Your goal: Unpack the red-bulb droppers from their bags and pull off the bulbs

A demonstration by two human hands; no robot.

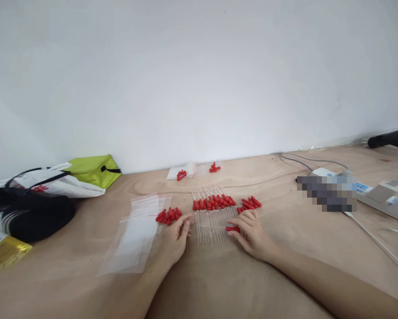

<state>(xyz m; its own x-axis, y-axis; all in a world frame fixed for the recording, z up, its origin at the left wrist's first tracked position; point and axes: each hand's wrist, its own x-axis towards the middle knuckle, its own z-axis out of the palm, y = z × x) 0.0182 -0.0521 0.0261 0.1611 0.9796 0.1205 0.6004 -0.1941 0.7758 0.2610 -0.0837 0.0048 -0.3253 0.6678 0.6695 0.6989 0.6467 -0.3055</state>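
Note:
My right hand pinches a dropper by its red rubber bulb, thumb below and fingers above. Its thin clear tube points left across a row of bare glass tubes. My left hand is at the left side of that row, its thumb and fingers drawn together; whether anything sits between them is hidden. Just behind the bare tubes lies a row of droppers with red bulbs. A pile of loose red bulbs is beside my left fingertips, and another red pile lies behind my right hand.
Clear zip bags lie left of my left hand. Two small bags with red bulbs are near the wall. A green bag and black cap sit far left; a power strip and cables lie right.

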